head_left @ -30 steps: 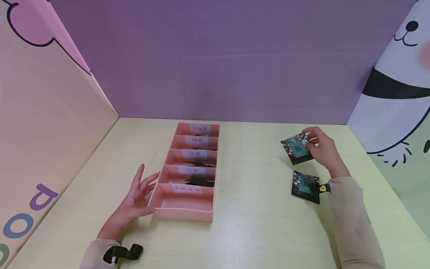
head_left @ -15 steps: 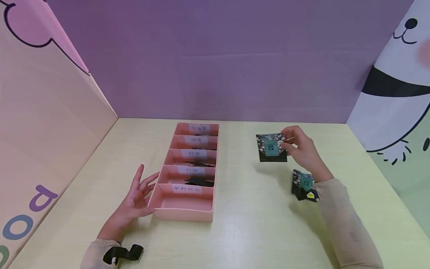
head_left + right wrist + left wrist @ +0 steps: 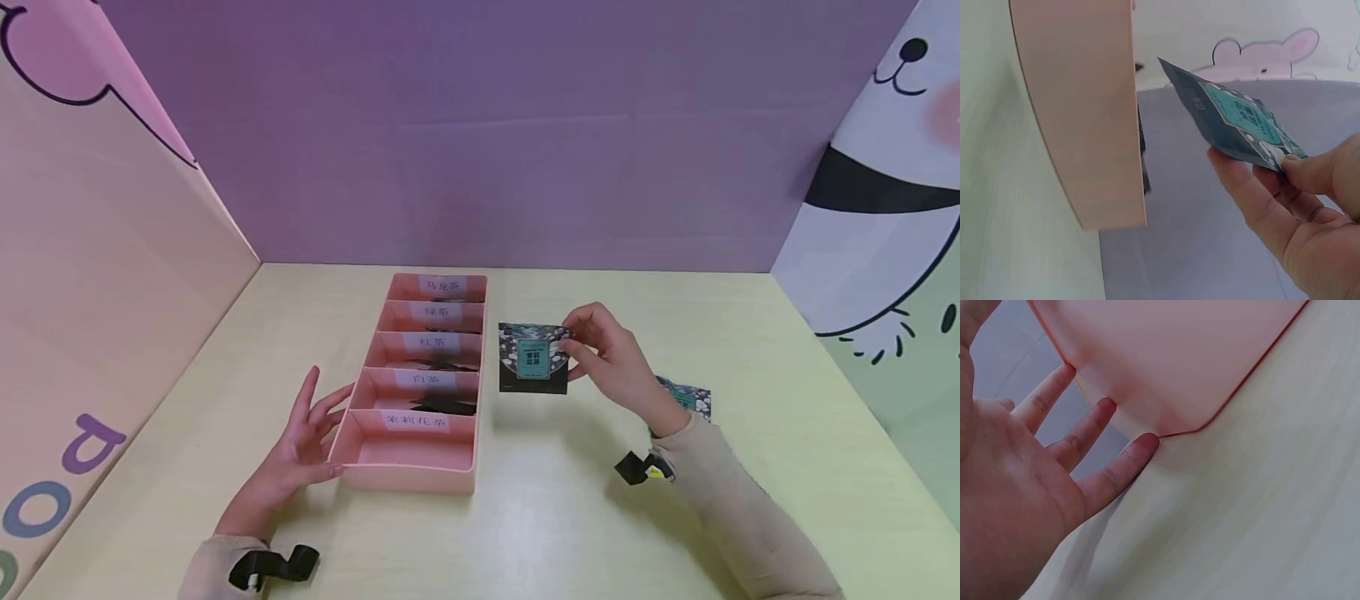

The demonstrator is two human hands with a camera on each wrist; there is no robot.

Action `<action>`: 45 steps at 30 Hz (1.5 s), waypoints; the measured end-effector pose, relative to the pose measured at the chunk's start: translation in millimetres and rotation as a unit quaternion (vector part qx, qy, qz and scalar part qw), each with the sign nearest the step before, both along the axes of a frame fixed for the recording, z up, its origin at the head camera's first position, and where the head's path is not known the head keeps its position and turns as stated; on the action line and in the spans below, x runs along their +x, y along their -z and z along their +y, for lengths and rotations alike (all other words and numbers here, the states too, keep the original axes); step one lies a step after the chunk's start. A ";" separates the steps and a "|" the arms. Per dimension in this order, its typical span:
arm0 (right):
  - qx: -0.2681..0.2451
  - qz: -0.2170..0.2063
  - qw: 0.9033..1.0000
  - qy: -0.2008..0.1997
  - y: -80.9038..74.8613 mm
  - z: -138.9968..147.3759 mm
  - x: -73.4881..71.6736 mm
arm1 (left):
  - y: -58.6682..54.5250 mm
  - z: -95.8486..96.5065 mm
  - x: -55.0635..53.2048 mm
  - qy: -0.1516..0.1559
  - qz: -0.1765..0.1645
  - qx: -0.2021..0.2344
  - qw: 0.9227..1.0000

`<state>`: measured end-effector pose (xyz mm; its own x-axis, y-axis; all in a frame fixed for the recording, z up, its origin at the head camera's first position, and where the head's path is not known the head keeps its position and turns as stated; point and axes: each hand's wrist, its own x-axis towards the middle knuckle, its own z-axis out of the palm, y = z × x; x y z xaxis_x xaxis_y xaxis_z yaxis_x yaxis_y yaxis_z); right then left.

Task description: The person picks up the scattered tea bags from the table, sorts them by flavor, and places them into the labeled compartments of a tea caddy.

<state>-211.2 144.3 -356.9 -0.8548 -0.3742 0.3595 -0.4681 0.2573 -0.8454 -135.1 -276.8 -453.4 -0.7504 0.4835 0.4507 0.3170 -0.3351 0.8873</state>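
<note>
My right hand (image 3: 611, 358) pinches a dark tea sachet (image 3: 533, 360) with a teal label by its right edge, thumb on the printed face. The sachet hangs above the table, just right of a long pink divided box (image 3: 408, 479). In the right wrist view the same sachet (image 3: 1229, 119) tilts beside the box's side wall (image 3: 1085, 119). My left hand (image 3: 300, 454) has its fingers spread along the box's left side near the front corner. Its fingertips touch the pink wall (image 3: 1166, 369) in the left wrist view.
A second tea sachet (image 3: 693, 398) lies on the table, partly hidden behind my right forearm. White labels with Chinese characters mark the box's several compartments; dark packets (image 3: 446, 405) lie in those behind the front one. A purple panel (image 3: 480, 150) stands along the back.
My right hand has carried the sachet leftward from the table's right side to beside the box, turning it from tilted to nearly level. The left hand has stayed at the box.
</note>
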 end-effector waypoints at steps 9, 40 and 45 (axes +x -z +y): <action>-0.094 0.042 0.992 -0.075 4.2 -42.0 19.6 | -1.6 -3.3 1.4 -0.007 -0.007 -0.006 1.000; 0.081 0.393 0.892 -0.208 42.7 -76.3 41.2 | -2.3 0.6 2.9 -0.034 -0.009 -0.030 0.999; 0.097 0.398 0.890 -0.199 47.6 -75.0 43.0 | -2.6 1.2 2.4 -0.032 -0.012 -0.029 0.999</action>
